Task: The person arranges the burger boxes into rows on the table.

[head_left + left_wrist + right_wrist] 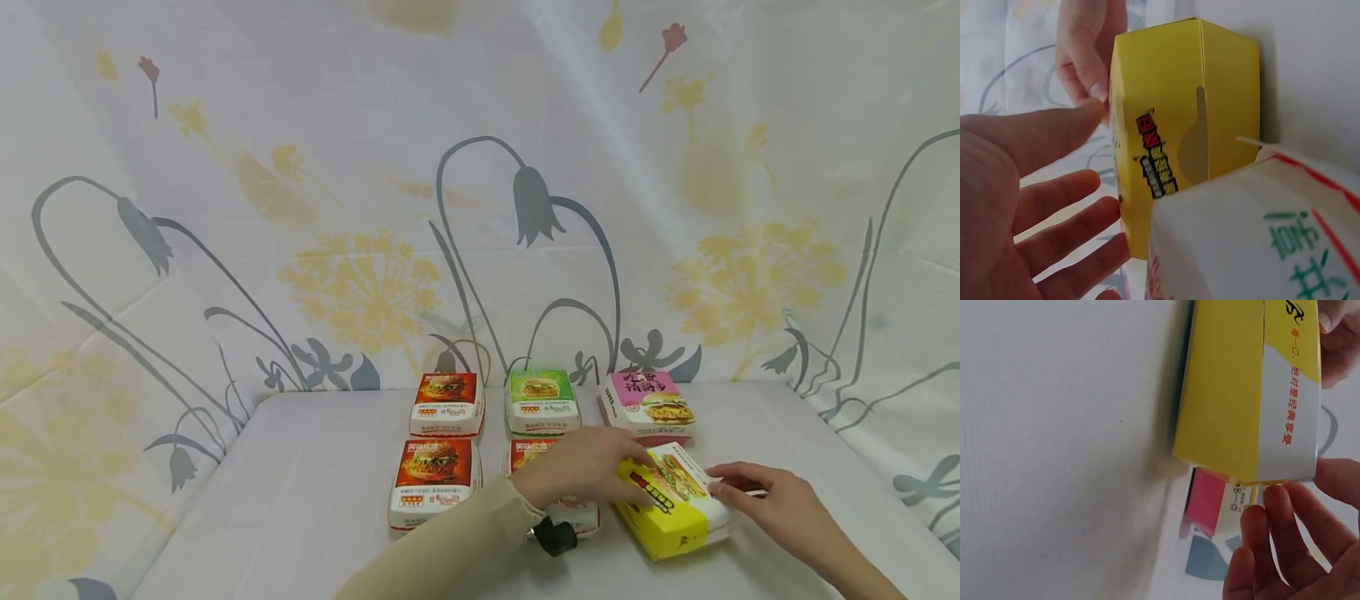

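Note:
A yellow-and-white burger box [675, 533] sits turned at an angle at the front right, low over the white tabletop. My left hand [588, 467] reaches across to its left edge, the thumb and fairly straight fingers spread along that edge. At the box's right end, my right hand [772, 496] pinches the lid's corner, its thumb [1338, 478] near the top edge and its bent fingers against the end wall. In the left wrist view, the box's yellow side [1166, 69] with a tab slot faces the left palm. My left forearm partly hides a red-and-white burger box [528, 454].
Behind the yellow box stands a pink burger box [648, 404]. A green one [542, 400] is at the back middle. Two red ones, back [447, 404] and front [433, 483], stand at left. A flower-print cloth [480, 208] rises behind the table.

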`<state>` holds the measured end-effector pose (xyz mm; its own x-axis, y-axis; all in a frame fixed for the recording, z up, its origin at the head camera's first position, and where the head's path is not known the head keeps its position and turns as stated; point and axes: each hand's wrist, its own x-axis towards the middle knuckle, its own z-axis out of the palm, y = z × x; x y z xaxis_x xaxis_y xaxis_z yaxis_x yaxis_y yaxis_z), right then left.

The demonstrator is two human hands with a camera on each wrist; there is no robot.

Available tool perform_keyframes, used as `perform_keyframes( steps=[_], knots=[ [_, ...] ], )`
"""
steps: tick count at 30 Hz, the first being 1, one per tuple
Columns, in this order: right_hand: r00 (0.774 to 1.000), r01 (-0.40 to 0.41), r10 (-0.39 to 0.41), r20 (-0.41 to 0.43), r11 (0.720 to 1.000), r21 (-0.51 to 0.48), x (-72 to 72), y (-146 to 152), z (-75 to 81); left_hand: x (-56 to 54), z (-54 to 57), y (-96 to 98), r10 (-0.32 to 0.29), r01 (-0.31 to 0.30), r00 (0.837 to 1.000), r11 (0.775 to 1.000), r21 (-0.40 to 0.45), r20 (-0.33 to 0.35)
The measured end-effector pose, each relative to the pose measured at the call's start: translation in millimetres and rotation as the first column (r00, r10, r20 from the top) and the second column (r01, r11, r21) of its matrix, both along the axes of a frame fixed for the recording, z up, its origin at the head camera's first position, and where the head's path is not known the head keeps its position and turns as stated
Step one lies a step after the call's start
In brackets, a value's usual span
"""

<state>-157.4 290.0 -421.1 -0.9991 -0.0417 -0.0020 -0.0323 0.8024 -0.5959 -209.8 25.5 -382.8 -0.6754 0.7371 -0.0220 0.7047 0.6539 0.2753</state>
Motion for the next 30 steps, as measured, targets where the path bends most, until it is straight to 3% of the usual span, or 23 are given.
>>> perform_keyframes(
  steps=[5,10,17,20,26,28,30],
  knots=[
    [0.997,0.01,-0.012,-0.075,1.0,-0.029,-2.6,2.2,5.3,2.0,-4.4,6.7,-0.005,0.004,0.999,0.999,-0.035,-0.031],
    [0.994,-0.044,0.037,-0.104,0.997,-0.058,-10.5,-0.1,12.6,3.5,-5.1,10.0,-0.027,0.021,0.997,0.996,-0.083,-0.072],
    [0.98,-0.161,0.147,-0.136,0.982,-0.102,-28.2,-3.5,14.6,0.5,-4.0,7.5,-0.059,0.058,0.998,0.997,-0.052,-0.02],
    [0.968,-0.247,0.232,-0.096,0.952,-0.182,-34.8,-0.7,12.0,-2.1,-4.6,6.2,-0.073,0.074,0.997,0.997,-0.025,0.029],
    [0.905,-0.388,0.426,0.014,0.837,-0.385,-43.6,7.1,5.4,-5.1,-6.3,5.7,-0.082,0.079,0.991,0.997,0.027,0.109],
    [0.895,-0.378,0.44,0.067,0.832,-0.407,-44.5,8.2,3.5,-5.4,-6.3,5.6,-0.08,0.075,0.989,0.996,0.042,0.126],
    [0.895,-0.361,0.433,0.106,0.844,-0.398,-44.0,8.5,1.5,-5.3,-5.9,5.7,-0.073,0.066,0.987,0.996,0.055,0.143]
  ],
)
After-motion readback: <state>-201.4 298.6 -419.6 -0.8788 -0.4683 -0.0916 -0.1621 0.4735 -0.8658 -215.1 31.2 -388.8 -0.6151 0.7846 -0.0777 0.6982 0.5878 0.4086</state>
